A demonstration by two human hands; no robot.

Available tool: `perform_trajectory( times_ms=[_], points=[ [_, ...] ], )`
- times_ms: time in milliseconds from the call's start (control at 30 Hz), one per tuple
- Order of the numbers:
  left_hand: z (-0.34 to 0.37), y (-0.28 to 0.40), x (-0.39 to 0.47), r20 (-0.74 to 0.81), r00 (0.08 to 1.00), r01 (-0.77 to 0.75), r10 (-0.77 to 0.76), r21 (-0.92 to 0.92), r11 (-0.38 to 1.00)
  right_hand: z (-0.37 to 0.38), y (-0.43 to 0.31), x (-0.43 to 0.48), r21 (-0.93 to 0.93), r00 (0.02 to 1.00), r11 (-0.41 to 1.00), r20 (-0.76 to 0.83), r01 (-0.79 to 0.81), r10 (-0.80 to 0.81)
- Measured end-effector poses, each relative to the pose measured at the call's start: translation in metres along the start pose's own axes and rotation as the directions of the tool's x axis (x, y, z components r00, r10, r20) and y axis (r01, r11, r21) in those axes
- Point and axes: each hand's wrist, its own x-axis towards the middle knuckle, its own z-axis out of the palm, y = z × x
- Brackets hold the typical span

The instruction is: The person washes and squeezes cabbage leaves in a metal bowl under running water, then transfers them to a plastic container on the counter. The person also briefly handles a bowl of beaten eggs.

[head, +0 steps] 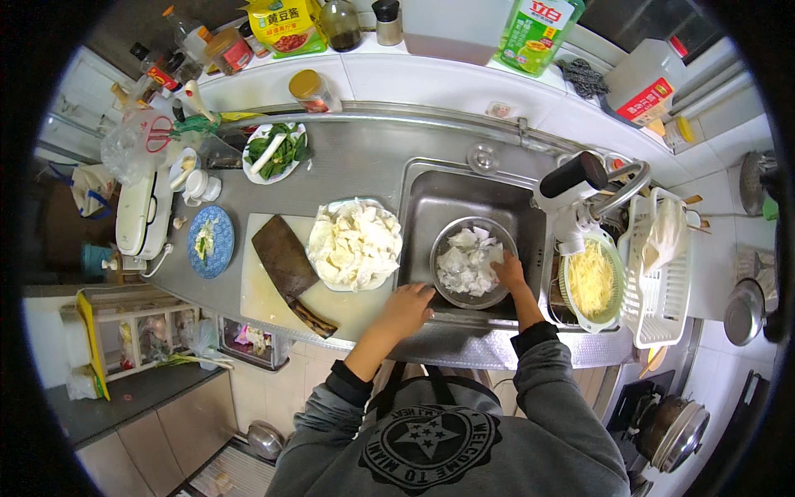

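Note:
My right hand reaches over the right rim of a round metal bowl in the sink. Its fingertips touch wet-looking white pieces inside; whether they grip one is hidden. At the sink's front left corner is my left hand, empty, thumb and fingers apart. Left of the sink, a plate heaped with torn white food pieces overlaps a cutting board. A broad dark cleaver lies on that board, its handle towards the front edge.
A green colander of pale yellow shreds and a white dish rack stand right of the sink, below the faucet. Leafy greens and a blue plate sit left. Bottles and a detergent pack line the back ledge.

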Motion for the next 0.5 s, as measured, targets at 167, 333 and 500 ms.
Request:
perform_trajectory(
  times_ms=[167, 333, 500],
  points=[
    [-0.004, -0.004, -0.013, 0.075, 0.997, 0.032, -0.034, 0.032, 0.999, -0.035, -0.013, -0.017, 0.766, 0.948, 0.611, 0.308, -0.198, -0.079],
    [-0.002, -0.002, -0.006, 0.003, 0.999, -0.038, 0.039, -0.127, 0.991, -0.049, -0.035, -0.039, 0.870, 0.958, 0.444, 0.278, -0.217, -0.076],
    [0.004, 0.017, 0.023, -0.125, 0.990, -0.109, 0.063, -0.400, 0.910, -0.023, -0.006, -0.037, 0.831, 0.977, 0.531, 0.211, -0.167, -0.023]
  ],
)
